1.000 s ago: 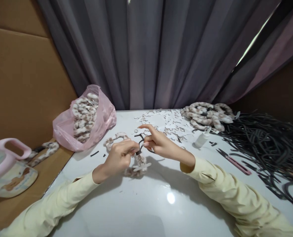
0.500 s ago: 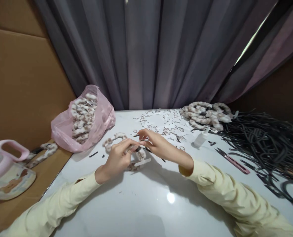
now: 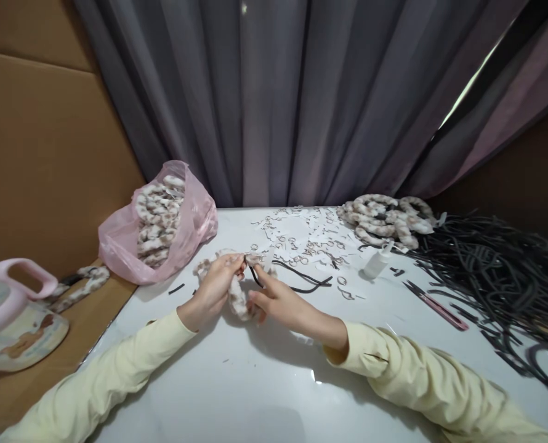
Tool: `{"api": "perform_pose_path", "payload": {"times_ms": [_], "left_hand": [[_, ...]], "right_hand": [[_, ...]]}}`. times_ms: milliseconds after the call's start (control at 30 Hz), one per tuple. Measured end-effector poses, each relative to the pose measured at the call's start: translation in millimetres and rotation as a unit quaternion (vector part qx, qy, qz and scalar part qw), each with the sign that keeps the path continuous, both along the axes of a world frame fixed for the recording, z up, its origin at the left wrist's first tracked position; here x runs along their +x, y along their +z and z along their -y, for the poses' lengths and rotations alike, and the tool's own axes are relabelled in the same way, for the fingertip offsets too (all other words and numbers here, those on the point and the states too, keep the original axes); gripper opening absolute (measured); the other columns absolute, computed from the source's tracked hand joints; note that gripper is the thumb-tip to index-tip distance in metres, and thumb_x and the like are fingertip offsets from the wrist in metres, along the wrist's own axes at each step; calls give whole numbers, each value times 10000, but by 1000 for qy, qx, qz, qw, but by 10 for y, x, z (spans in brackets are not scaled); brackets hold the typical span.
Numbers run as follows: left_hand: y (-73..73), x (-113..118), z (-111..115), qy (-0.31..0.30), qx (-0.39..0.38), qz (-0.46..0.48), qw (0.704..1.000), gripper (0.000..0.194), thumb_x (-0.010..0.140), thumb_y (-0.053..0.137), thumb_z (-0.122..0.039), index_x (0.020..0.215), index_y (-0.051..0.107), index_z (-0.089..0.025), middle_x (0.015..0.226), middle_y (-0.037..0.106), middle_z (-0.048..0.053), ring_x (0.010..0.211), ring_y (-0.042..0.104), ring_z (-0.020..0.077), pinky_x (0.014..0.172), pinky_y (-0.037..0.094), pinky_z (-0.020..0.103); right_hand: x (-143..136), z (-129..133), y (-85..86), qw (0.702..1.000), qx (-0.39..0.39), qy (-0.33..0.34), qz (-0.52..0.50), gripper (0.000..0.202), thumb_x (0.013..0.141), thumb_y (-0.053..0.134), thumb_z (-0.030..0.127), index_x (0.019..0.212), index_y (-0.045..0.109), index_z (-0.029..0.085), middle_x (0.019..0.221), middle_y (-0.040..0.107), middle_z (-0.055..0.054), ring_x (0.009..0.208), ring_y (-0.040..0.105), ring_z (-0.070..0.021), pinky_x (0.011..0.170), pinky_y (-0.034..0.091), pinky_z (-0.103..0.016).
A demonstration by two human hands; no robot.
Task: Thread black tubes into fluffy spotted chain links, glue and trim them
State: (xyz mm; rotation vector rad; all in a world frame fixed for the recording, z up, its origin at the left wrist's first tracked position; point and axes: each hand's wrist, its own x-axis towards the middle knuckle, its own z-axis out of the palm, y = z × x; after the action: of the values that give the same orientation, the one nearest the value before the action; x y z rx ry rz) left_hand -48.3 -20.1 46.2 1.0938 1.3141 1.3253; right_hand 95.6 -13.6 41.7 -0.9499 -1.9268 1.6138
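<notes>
Near the table's middle, my left hand (image 3: pixel 213 286) is closed on a white and brown furry loop (image 3: pixel 238 301), pinching close to where a black piece meets its fur. My right hand (image 3: pixel 283 304) comes in from the other side, its fingers curled at the same loop and its index finger pointing up toward the pinched spot. Part of the loop is hidden behind both hands. A thin black cord (image 3: pixel 304 289) lies bent on the table just beyond my right hand; whether it joins the piece at my fingertips I cannot tell.
A pink plastic bag (image 3: pixel 204 215) of furry loops stands back left, near a pink-handled jug (image 3: pixel 20 320). At right lie more furry loops (image 3: pixel 380 218), a small white bottle (image 3: pixel 376 263), pink thread snips (image 3: pixel 435 306) and a heap of black cords (image 3: pixel 486 264). Paper scraps and rings (image 3: pixel 302 237) litter the back.
My right hand has moved down and toward me, from above the cord to the loop's side. The black cord now lies behind it. The furry loop has turned between my hands.
</notes>
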Motion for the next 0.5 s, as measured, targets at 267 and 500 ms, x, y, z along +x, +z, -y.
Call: {"api": "perform_pose_path", "payload": {"times_ms": [267, 500], "left_hand": [[-32, 14, 99, 28, 158, -371, 914, 183, 858, 475, -368, 920, 506, -199, 733, 599, -7, 515, 532, 127, 512, 393, 243], [-174, -135, 1, -46, 297, -502, 811, 128, 889, 389, -202, 916, 513, -185, 846, 610, 58, 805, 584, 188, 699, 440, 285]], "right_hand": [[25, -40, 136, 972, -191, -27, -136, 169, 830, 484, 126, 677, 554, 102, 643, 541, -18, 504, 444, -64, 493, 382, -193], [161, -156, 213, 987, 144, 3, 78, 266, 793, 462, 73, 538, 496, 145, 483, 456, 33, 465, 377, -77, 496, 288, -206]]}}
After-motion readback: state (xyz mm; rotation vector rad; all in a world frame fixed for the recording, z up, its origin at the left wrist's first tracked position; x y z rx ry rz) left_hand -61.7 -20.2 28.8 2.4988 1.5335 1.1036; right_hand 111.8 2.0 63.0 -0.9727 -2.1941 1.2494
